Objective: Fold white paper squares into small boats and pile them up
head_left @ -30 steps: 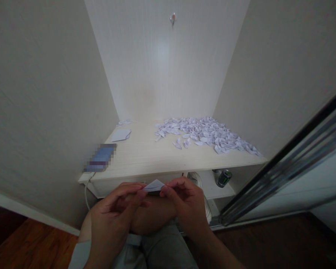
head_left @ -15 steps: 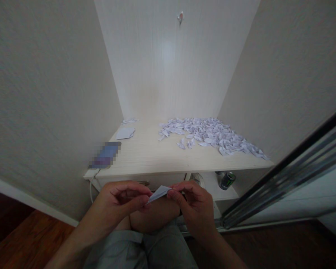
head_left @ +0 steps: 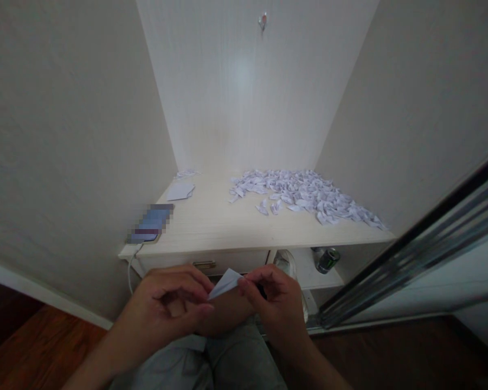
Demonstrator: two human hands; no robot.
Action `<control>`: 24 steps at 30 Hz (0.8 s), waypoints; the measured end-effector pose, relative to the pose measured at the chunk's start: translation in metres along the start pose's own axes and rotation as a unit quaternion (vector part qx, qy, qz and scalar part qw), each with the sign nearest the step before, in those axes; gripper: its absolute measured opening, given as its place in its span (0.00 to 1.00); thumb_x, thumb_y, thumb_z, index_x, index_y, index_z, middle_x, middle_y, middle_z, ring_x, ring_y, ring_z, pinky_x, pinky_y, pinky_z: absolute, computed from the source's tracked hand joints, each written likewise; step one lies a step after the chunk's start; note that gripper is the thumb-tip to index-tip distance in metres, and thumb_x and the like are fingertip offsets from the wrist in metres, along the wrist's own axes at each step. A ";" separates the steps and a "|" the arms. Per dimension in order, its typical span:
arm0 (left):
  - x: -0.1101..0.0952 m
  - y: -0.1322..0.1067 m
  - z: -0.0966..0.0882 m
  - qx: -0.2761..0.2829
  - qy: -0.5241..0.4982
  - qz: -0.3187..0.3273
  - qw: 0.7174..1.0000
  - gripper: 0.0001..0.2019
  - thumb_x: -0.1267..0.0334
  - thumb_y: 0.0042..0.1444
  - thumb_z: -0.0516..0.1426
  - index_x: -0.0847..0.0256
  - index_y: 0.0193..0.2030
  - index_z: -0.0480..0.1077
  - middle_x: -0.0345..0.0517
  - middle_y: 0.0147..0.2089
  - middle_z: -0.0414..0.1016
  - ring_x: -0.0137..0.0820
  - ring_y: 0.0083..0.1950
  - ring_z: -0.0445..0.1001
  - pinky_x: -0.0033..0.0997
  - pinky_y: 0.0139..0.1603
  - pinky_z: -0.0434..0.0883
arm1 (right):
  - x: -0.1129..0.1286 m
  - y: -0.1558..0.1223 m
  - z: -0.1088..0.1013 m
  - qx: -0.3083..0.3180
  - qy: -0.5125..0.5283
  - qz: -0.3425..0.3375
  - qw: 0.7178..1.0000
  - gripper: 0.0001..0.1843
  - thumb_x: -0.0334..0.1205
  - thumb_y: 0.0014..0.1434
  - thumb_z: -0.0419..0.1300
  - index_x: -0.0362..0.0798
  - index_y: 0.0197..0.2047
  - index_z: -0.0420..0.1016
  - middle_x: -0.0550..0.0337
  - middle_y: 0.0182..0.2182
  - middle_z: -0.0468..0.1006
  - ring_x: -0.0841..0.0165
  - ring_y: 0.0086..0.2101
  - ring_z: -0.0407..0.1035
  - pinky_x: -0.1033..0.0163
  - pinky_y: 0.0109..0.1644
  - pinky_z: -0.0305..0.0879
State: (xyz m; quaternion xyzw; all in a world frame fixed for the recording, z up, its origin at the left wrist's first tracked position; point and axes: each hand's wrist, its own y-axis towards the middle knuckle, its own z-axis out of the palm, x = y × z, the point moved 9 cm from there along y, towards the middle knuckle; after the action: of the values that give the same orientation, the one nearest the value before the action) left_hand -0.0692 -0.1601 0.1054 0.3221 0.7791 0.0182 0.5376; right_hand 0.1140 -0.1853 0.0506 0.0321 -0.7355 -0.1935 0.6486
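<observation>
A small piece of folded white paper (head_left: 226,283) is held above my lap, in front of the shelf edge. My right hand (head_left: 274,295) pinches its right end between thumb and fingers. My left hand (head_left: 168,303) is at the paper's left tip, its thumb parted from the fingers; the fingertips are touching or very close to the tip. On the shelf top (head_left: 211,227) lies a wide heap of small folded white papers (head_left: 301,192), with a few loose ones at its near side.
A stack of flat white paper (head_left: 180,190) lies at the left, with thin paper pieces (head_left: 187,174) behind it. A blurred phone (head_left: 151,223) with a white cable (head_left: 130,271) rests at the left edge. Below are a drawer handle (head_left: 204,265) and a dark can (head_left: 327,260). A sliding-door frame (head_left: 410,249) stands right.
My left thumb has moved down and away from the fingers, loosening from the paper's left end. The paper has shifted slightly left, with my right hand still pinching it.
</observation>
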 end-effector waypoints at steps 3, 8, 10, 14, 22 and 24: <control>0.007 -0.007 -0.001 -0.033 0.024 0.006 0.999 0.01 0.65 0.50 0.67 0.55 0.30 0.80 0.49 0.36 0.82 0.37 0.36 0.80 0.31 0.37 0.76 | -0.004 -0.001 0.002 -0.004 0.013 0.009 1.000 0.07 0.41 0.56 0.67 0.47 0.30 0.78 0.57 0.24 0.80 0.66 0.28 0.74 0.62 0.34 0.70; 0.036 -0.020 -0.002 -0.105 -0.008 -0.089 0.990 0.02 0.62 0.52 0.66 0.56 0.31 0.80 0.49 0.35 0.81 0.37 0.37 0.80 0.30 0.37 0.76 | -0.008 0.000 0.004 -0.003 0.032 0.019 0.999 0.08 0.41 0.55 0.68 0.47 0.29 0.78 0.57 0.25 0.80 0.65 0.29 0.75 0.62 0.35 0.71; 0.048 -0.025 -0.002 -0.146 -0.072 -0.143 0.976 0.05 0.61 0.51 0.67 0.59 0.32 0.78 0.47 0.31 0.81 0.35 0.33 0.79 0.28 0.32 0.75 | -0.009 0.000 0.007 0.010 0.052 0.024 0.998 0.07 0.41 0.55 0.68 0.47 0.31 0.78 0.57 0.25 0.81 0.65 0.29 0.76 0.62 0.36 0.71; 0.065 -0.032 0.009 -0.207 -0.232 -0.204 0.928 0.10 0.60 0.49 0.68 0.61 0.35 0.75 0.42 0.27 0.78 0.31 0.26 0.77 0.26 0.26 0.74 | -0.013 0.000 0.013 0.027 0.120 0.039 0.992 0.07 0.41 0.56 0.67 0.47 0.35 0.79 0.58 0.26 0.82 0.65 0.29 0.77 0.62 0.36 0.73; 0.076 -0.034 0.040 -0.261 -0.344 -0.207 0.878 0.16 0.52 0.55 0.65 0.63 0.42 0.75 0.40 0.26 0.74 0.28 0.29 0.74 0.25 0.31 0.73 | 0.003 -0.001 0.006 -0.001 -0.010 -0.070 0.997 0.04 0.37 0.58 0.66 0.52 0.37 0.83 0.59 0.31 0.84 0.66 0.32 0.77 0.63 0.37 0.71; 0.072 -0.032 0.041 -0.257 -0.299 -0.178 0.902 0.14 0.52 0.58 0.62 0.62 0.40 0.74 0.39 0.25 0.73 0.27 0.29 0.73 0.24 0.32 0.72 | 0.007 -0.001 0.006 0.001 -0.016 -0.078 0.997 0.04 0.36 0.60 0.64 0.52 0.36 0.82 0.60 0.31 0.83 0.67 0.32 0.76 0.64 0.38 0.71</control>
State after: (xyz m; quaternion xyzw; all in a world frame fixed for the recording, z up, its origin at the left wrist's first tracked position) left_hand -0.0654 -0.1609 0.0171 0.0185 0.5946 0.0249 0.8034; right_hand 0.1069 -0.1870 0.0560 0.0872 -0.7415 -0.2431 0.6192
